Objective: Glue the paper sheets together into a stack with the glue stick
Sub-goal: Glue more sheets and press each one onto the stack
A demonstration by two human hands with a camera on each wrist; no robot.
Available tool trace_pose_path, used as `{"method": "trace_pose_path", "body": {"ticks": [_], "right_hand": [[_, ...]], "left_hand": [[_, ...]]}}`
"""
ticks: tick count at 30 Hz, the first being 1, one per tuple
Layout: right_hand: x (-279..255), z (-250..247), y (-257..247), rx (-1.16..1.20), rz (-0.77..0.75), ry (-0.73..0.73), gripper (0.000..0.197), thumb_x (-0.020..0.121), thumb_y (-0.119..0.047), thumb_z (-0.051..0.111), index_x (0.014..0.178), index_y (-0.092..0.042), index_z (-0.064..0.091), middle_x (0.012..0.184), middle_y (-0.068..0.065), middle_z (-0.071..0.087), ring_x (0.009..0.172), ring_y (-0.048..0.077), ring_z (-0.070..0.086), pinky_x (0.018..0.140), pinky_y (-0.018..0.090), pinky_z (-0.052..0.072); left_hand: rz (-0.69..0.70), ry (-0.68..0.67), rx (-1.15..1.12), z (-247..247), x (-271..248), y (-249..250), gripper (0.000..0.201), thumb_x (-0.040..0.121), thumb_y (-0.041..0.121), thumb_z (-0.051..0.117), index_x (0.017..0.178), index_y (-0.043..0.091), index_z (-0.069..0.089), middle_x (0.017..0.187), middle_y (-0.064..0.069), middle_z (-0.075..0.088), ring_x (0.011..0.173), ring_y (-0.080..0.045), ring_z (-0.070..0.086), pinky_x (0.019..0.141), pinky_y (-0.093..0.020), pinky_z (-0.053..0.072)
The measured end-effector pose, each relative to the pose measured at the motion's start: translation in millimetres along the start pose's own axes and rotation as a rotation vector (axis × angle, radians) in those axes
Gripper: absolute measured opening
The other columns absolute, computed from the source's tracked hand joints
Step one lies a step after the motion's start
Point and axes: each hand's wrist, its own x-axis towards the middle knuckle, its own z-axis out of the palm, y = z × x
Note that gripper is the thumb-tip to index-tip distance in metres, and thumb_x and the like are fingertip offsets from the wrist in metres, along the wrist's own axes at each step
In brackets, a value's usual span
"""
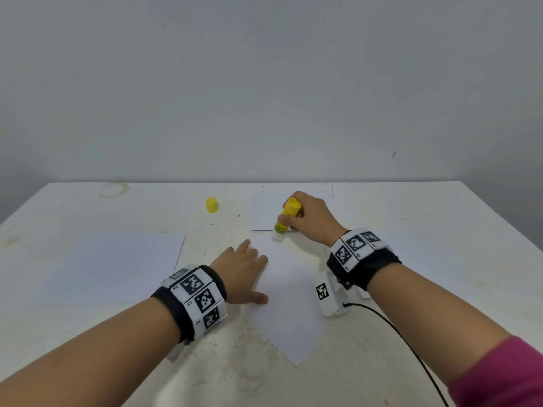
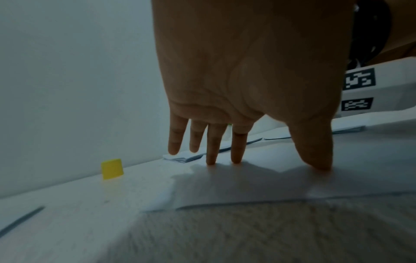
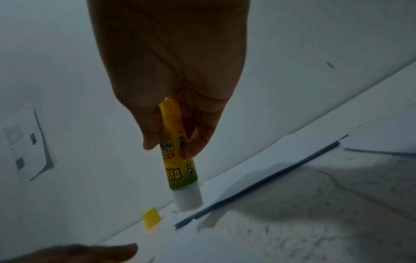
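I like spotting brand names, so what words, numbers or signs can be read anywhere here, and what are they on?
Glue stick in the right hand: large printed characters near its lower end, too blurred to read; the small print above them is too small.
Wristbands: black-and-white square code patterns, with tiny marks beside them too small to read.
White block by the right wrist: another square code pattern, no words.
Cap, paper sheets: no text.

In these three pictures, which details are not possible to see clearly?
- Glue stick tip: head view too small, right wrist view blurred; contact with the middle sheet is uncertain.
- Label text: partly covered by the fingers of the right hand.
- Far sheet: partly hidden behind that hand, head view.
- Left hand palm contact: left wrist view dark.
- Glue already spread: invisible, white on white.
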Motion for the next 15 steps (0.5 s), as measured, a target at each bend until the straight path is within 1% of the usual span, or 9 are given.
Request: {"method": "trace_pose_path", "body": {"ticks": [2, 3, 4, 5, 7, 9, 10, 12, 15], "right_hand": [[3, 10, -3, -0.048, -0.028, -0.026, 0.025, 0.086, -0.019, 0.070, 0.105, -0.008, 0.057, 0.080, -0.011, 0.051, 0.069, 0.004, 0.050, 0.065, 0.015, 0.043], [4, 15, -4, -0.076, -0.043, -0.041, 0.026, 0.086, -0.019, 0.069, 0.106, -0.008, 0.056, 0.080, -0.010, 0.051, 0.067, 0.001, 0.048, 0.060, 0.010, 0.038], [5, 19, -5, -0.100, -0.053, -0.061, 0.027, 0.087, -0.020, 0.069, 0.108, -0.008, 0.056, 0.081, -0.008, 0.051, 0.066, 0.000, 0.046, 0.058, 0.009, 0.035], [5, 21, -6, -0.124, -0.064, -0.087, 0.028, 0.087, -0.020, 0.068, 0.109, -0.008, 0.056, 0.084, -0.005, 0.053, 0.066, 0.000, 0.046, 0.058, 0.010, 0.034], [6, 25, -7, -0.184, -0.076, -0.153, 0.029, 0.088, -0.021, 0.067, 0.111, -0.009, 0.055, 0.093, 0.003, 0.059, 0.071, 0.008, 0.050, 0.063, 0.017, 0.038], [5, 24, -8, -0.266, -0.073, -0.215, 0.031, 0.089, -0.022, 0.066, 0.114, -0.010, 0.052, 0.103, 0.011, 0.061, 0.082, 0.017, 0.053, 0.072, 0.026, 0.042], [4, 22, -8, -0.312, -0.070, -0.244, 0.032, 0.090, -0.023, 0.065, 0.115, -0.010, 0.051, 0.106, 0.012, 0.061, 0.086, 0.020, 0.053, 0.075, 0.029, 0.043], [-2, 12, -7, -0.388, -0.077, -0.299, 0.032, 0.090, -0.025, 0.064, 0.117, -0.011, 0.050, 0.107, 0.011, 0.059, 0.086, 0.021, 0.052, 0.074, 0.029, 0.042], [-19, -5, -3, -0.436, -0.092, -0.362, 0.031, 0.090, -0.026, 0.064, 0.115, -0.015, 0.051, 0.101, 0.006, 0.057, 0.085, 0.020, 0.053, 0.072, 0.028, 0.042]], "left_hand": [[-0.018, -0.013, -0.045, 3, 0, 1, 0.080, 0.086, 0.067, 0.047, 0.141, 0.011, 0.031, 0.145, -0.010, 0.036, 0.144, -0.029, 0.016, 0.111, -0.042, 0.030], [-0.024, -0.006, -0.056, 3, 0, 1, 0.081, 0.086, 0.067, 0.048, 0.140, 0.010, 0.032, 0.143, -0.010, 0.038, 0.143, -0.028, 0.019, 0.111, -0.042, 0.030], [-0.032, 0.003, -0.066, 4, 1, 0, 0.082, 0.084, 0.069, 0.049, 0.138, 0.009, 0.034, 0.141, -0.009, 0.041, 0.141, -0.027, 0.024, 0.110, -0.041, 0.031], [-0.042, 0.015, -0.079, 4, 1, 0, 0.082, 0.083, 0.070, 0.050, 0.136, 0.009, 0.036, 0.138, -0.008, 0.043, 0.137, -0.025, 0.029, 0.108, -0.040, 0.033], [-0.055, 0.034, -0.110, 4, 2, -2, 0.083, 0.079, 0.073, 0.053, 0.132, 0.010, 0.039, 0.130, -0.005, 0.046, 0.124, -0.022, 0.040, 0.101, -0.036, 0.035], [-0.057, 0.014, -0.116, 3, 3, -3, 0.086, 0.076, 0.076, 0.053, 0.131, 0.012, 0.041, 0.124, -0.004, 0.046, 0.115, -0.021, 0.044, 0.094, -0.034, 0.037], [-0.057, 0.000, -0.115, 2, 3, -3, 0.086, 0.075, 0.076, 0.052, 0.132, 0.012, 0.041, 0.123, -0.004, 0.046, 0.113, -0.021, 0.045, 0.092, -0.034, 0.038], [-0.068, -0.010, -0.120, -1, 5, -6, 0.081, 0.079, 0.073, 0.050, 0.133, 0.013, 0.042, 0.124, -0.004, 0.044, 0.113, -0.021, 0.044, 0.090, -0.034, 0.040], [-0.077, 0.034, -0.119, -6, 10, -11, 0.065, 0.090, 0.060, 0.048, 0.135, 0.014, 0.044, 0.131, -0.004, 0.042, 0.121, -0.021, 0.038, 0.094, -0.034, 0.040]]}}
